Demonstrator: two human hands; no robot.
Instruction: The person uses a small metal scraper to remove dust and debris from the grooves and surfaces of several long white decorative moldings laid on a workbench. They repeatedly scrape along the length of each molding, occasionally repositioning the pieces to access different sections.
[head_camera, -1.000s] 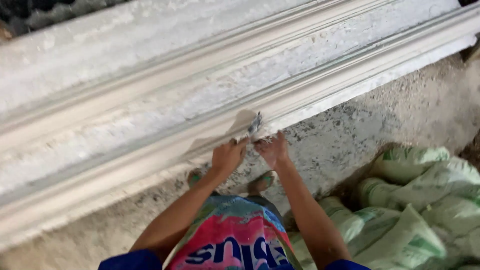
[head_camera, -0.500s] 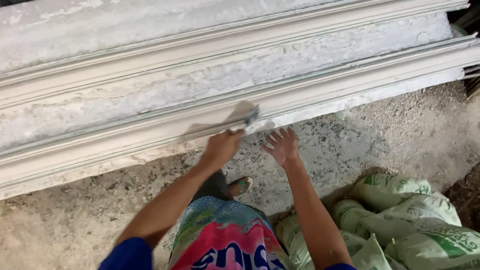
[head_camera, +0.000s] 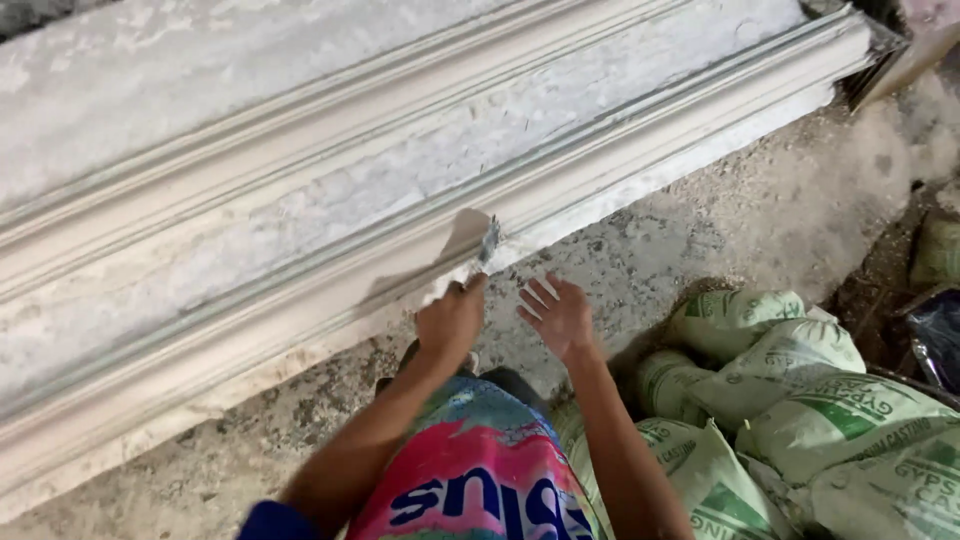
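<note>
A long white plaster moulding (head_camera: 330, 190) with stepped ridges lies slantwise across the floor in front of me. My left hand (head_camera: 450, 320) grips a small metal scraper (head_camera: 487, 243), and its blade rests against the moulding's lower front edge, where wet white plaster sits. My right hand (head_camera: 560, 315) hovers just right of it, fingers spread and smeared with plaster, holding nothing, a little short of the moulding's edge. My knees in bright patterned shorts (head_camera: 470, 470) fill the bottom centre.
Several green-and-white sacks (head_camera: 800, 400) are piled at the lower right. The dusty concrete floor (head_camera: 760, 220) runs along the moulding's front. A dark object (head_camera: 940, 335) lies at the right edge beside the sacks.
The view has swung, so the moulding's right end now shows. Both hands with the scraper have shifted along the lower edge, and my right hand's fingers have spread wider.
</note>
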